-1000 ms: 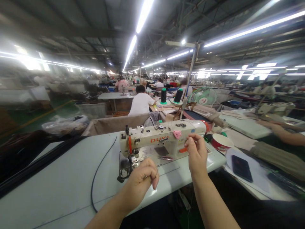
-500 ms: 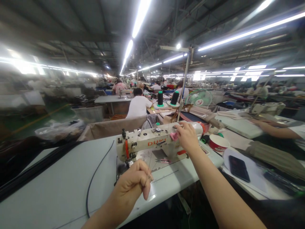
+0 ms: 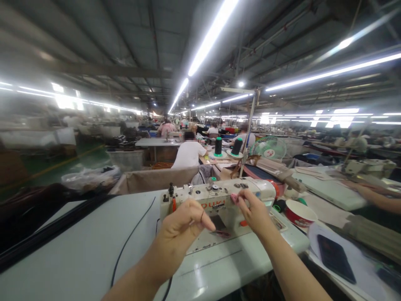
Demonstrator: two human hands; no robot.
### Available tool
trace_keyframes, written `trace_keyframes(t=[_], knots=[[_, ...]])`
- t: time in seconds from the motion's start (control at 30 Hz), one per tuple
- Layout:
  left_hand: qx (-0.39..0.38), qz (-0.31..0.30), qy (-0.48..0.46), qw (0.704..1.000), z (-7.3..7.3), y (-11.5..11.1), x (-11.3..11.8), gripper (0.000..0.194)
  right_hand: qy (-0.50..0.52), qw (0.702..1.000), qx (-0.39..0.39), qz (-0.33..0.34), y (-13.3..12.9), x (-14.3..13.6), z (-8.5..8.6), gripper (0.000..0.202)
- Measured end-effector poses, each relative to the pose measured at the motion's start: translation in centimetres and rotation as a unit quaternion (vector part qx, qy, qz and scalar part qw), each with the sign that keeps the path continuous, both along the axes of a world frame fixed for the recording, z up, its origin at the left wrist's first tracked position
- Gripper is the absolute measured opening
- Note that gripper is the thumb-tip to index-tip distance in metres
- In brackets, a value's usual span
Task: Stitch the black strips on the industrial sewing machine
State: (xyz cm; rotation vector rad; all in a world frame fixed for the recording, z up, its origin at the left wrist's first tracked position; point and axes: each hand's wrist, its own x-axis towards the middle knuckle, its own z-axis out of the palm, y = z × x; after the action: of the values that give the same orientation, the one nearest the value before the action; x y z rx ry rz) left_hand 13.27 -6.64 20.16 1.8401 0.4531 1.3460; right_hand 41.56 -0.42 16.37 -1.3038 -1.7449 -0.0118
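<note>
A cream sewing machine (image 3: 225,196) with orange lettering stands on a pale table (image 3: 84,242). In front of its left part, my left hand (image 3: 184,230) is raised with the fingers pinched; a thin dark thread lies across the index finger. My right hand (image 3: 250,205) is at the machine's upper right, thumb and index finger together beside a small pink piece (image 3: 234,198) on the machine's face; what they pinch is too small to make out. Small pink snips (image 3: 223,234) lie on the machine bed, partly behind my left hand.
Two black thread cones (image 3: 218,147) stand behind the machine, near a green fan (image 3: 268,148). To the right are a red and white bowl (image 3: 300,213) and a phone (image 3: 336,258) on papers. A person in white (image 3: 188,154) sits ahead; another person's arm reaches in at right.
The view has tilted up, so the scene sits lower. My left hand has risen in front of the machine head. My right hand has come down from the machine's top to beside the pink piece.
</note>
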Motion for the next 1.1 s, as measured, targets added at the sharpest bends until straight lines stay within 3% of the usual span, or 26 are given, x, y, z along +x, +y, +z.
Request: trace_keyframes(t=[0.13,0.33,0.47,0.57,0.63,0.67,0.77,0.87,1.1], knots=[[0.01,0.045,-0.025,0.999,1.2,2.3,1.7,0.017,0.125,0.987,-0.064,0.071,-2.9,-2.5,-1.1,0.021],[-0.1,-0.028,-0.064,0.993,-0.1,4.3,3.9,0.031,0.325,0.919,-0.151,0.166,-5.8,-5.3,-3.1,0.03],[-0.138,-0.026,-0.031,0.99,-2.4,4.6,4.5,0.026,0.483,0.825,-0.189,0.223,-7.6,-7.2,-4.0,0.031],[-0.188,0.058,-0.001,0.981,-5.2,4.8,4.4,0.03,0.58,0.737,-0.243,0.249,-9.1,-8.5,-4.2,0.029],[-0.274,0.081,0.03,0.958,-7.1,4.7,4.3,0.038,0.623,0.684,-0.278,0.259,-10.0,-9.3,-4.1,0.026],[-0.328,0.056,0.041,0.942,-7.9,4.5,4.3,0.045,0.638,0.66,-0.294,0.267,-10.4,-9.6,-4.1,0.025],[-0.453,-0.103,0.031,0.885,-9.2,3.7,4.5,0.065,0.657,0.606,-0.335,0.298,-11.1,-10.8,-4.1,0.023],[-0.479,-0.175,-0.014,0.86,-8.8,3.1,4.7,0.068,0.65,0.592,-0.353,0.32,-11.3,-11.7,-4.4,0.024],[-0.474,-0.15,-0.076,0.865,-8.1,3.3,4.0,0.038,0.618,0.604,-0.381,0.329,-11.8,-12.7,-5.8,0.023]])
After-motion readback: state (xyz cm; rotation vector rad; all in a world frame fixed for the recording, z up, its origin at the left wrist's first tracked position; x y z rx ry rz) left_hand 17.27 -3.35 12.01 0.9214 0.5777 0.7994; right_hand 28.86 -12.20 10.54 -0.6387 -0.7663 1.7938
